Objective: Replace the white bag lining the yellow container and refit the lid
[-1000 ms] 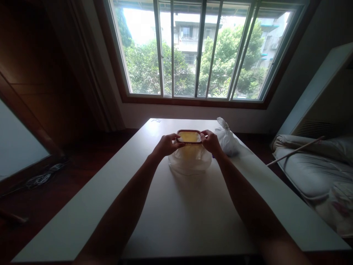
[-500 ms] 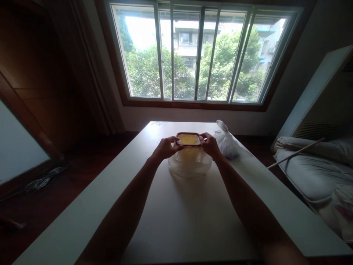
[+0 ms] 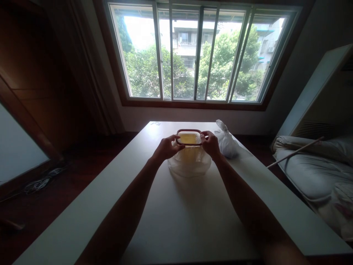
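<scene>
Brown panel (image 3: 41, 92): wood, at the far left.
Cables (image 3: 41, 181): bundled on the dark floor, near the panel.
Table (image 3: 110, 184): white, running towards the window.
Left hand (image 3: 167, 147): thumb and fingers pinching the frame's left end.
Window (image 3: 181, 82): beyond the table, trees and a building outside.
Frame (image 3: 189, 130): brown, a rounded rectangle held between both hands, over the table's middle; yellow shows inside its outline.
Container (image 3: 190, 163): translucent, on the table below the frame; whether the two touch, I cannot tell.
Right hand (image 3: 210, 145): thumb and fingers pinching the frame's right end.
Bag (image 3: 226, 145): white plastic, knotted on top, on the table just beyond the right hand.
Stick (image 3: 298, 151): slanting across the mattress (image 3: 311, 171), right of the table.
</scene>
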`<action>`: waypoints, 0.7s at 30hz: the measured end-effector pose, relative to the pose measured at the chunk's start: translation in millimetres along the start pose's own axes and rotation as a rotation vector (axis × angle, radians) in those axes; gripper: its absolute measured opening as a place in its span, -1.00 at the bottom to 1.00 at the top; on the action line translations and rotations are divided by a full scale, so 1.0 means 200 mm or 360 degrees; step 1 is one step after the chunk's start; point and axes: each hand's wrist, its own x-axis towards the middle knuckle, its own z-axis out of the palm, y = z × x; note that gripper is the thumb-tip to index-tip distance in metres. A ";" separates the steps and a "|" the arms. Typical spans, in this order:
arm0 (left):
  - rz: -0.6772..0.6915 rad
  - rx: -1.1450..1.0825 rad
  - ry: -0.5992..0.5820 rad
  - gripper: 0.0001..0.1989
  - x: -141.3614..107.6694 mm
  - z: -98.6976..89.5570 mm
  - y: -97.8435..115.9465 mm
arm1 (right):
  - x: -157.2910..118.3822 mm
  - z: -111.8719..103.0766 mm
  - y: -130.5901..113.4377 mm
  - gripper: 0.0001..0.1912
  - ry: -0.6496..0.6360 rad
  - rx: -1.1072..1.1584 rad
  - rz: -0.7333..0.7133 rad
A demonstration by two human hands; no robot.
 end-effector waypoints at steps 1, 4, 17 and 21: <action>-0.0005 0.0009 -0.0004 -0.43 0.00 -0.01 0.01 | 0.00 0.00 0.00 -0.66 0.0003 0.0001 0.0006; -0.0014 0.0033 -0.0052 -0.45 0.00 -0.02 0.01 | -0.01 0.00 0.00 -0.65 -0.0009 -0.0035 0.0033; -0.0137 -0.0047 -0.0071 -0.44 0.00 0.01 -0.03 | -0.03 0.01 -0.02 -0.62 -0.0009 -0.0172 0.0085; -0.0160 -0.0056 -0.0105 -0.44 0.01 0.01 -0.05 | -0.03 -0.01 -0.02 -0.63 -0.0042 -0.0185 0.0048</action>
